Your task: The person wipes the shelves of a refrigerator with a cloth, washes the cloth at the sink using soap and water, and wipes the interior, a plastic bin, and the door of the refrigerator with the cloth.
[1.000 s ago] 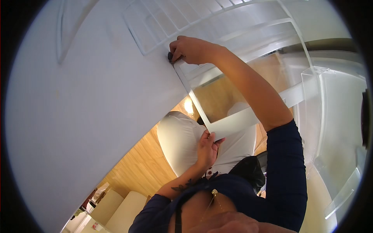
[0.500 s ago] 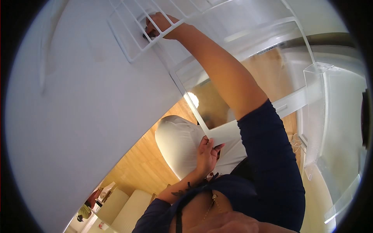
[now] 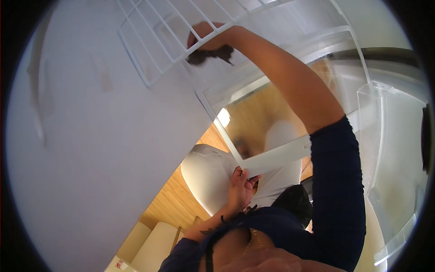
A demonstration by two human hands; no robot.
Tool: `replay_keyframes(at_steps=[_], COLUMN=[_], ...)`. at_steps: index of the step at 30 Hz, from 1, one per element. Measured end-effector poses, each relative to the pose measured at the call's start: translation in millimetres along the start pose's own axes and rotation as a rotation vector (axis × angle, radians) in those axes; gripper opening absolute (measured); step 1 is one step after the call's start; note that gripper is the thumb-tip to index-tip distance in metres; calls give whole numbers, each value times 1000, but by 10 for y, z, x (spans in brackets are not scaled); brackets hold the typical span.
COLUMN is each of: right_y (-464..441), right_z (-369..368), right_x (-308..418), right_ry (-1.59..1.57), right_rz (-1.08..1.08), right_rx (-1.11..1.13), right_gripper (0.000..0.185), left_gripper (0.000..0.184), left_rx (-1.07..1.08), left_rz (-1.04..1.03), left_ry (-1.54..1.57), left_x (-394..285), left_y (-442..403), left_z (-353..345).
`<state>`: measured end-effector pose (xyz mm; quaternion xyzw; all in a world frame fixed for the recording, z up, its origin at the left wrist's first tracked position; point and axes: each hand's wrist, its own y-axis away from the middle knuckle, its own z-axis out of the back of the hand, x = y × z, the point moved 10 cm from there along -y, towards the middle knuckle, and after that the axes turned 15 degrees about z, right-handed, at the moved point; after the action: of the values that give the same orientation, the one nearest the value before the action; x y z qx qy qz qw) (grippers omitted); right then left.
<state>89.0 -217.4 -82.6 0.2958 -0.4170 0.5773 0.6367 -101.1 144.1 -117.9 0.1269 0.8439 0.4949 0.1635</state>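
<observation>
My right hand point(image 3: 206, 37) is under the white wire rack point(image 3: 158, 53), partly hidden by its bars. It is closed around a dark cloth point(image 3: 212, 56), whose loose end hangs out beside the wrist, close to the inner wall. Below, my left hand point(image 3: 241, 190) grips the white front edge of a glass fridge shelf point(image 3: 276, 155) near its left corner. Under the forearm of my right arm, the glass panel reflects light and shows the wood floor through it.
A smooth white fridge wall point(image 3: 99, 149) fills the left side. Clear plastic door bins point(image 3: 371, 140) line the right. My light-trousered knee point(image 3: 206, 174) is beneath the shelf, above the wood floor point(image 3: 176, 204). A pale piece of furniture point(image 3: 156, 245) stands at the lower left.
My right hand and the cloth have moved right and slightly down, and more of the cloth shows. My right elbow has swung right. My left hand stays at the shelf corner.
</observation>
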Motion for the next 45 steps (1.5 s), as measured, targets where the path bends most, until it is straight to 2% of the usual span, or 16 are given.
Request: replay_keyframes(at_steps=[3, 8, 13, 15, 17, 18, 20, 22, 23, 24, 25, 27, 29, 31, 33, 45], right_y=[-321, -347, 74, -10, 283, 339, 406, 405, 704, 861, 1177, 1372, 1626, 1830, 1907, 1563], right_z=[284, 38, -354, -643, -911, -792, -505, 141, 595, 998, 1333, 1853, 2211, 2572, 2592, 2428], right_x=[-136, -312, -136, -101, -103, -72, -59, -135, -189, -197, -350, -1065, -807, -925, -984, -706], right_ry=[278, 213, 67, 190, -110, -94, 75, 443, 414, 627, 369, 713, 1312, 1000, 793, 1269], right_rz=[64, -63, -299, -81, -190, -222, -241, -28, -365, -353, -561, -480, -318, -286, -256, -286], right_rx=[-432, -431, 24, 244, 567, 551, 473, 94, 46, -89, -342, -581, -861, -1033, -939, -816], right_gripper=[28, 25, 29, 23, 27, 27, 27, 24, 27, 21, 13, 27, 23, 22, 23, 13], left_gripper=[11, 13, 15, 16, 17, 15, 13, 18, 23, 23, 24, 24, 24, 19, 14, 17], left_rx=[-5, 52, 25, 40, 70, 43, 13, 30, 24, 30, 33, 40, 14, 14, 10, 16], left_rz=[-9, -50, -37, -35, -22, -12, -11, -11, -18, -16, -25, -38, -15, -27, -31, -26], left_ry=[30, 80, 51, 14, -27, -26, -40, -46, -41, -44, -45, -50, -58, -44, -29, -8], left_x=[8, 82, 9, -7, 3, -22, -31, -14, -27, -30, -44, -69, -57, -57, -58, -32], left_y=[2, -16, -12, -17, -19, -14, -8, 3, 6, 3, 11, 33, 26, 29, 35, 29], left_z=[37, 90, 24, -6, -79, -80, -66, -69, -66, -95, -121, -134, -116, -114, -114, -47])
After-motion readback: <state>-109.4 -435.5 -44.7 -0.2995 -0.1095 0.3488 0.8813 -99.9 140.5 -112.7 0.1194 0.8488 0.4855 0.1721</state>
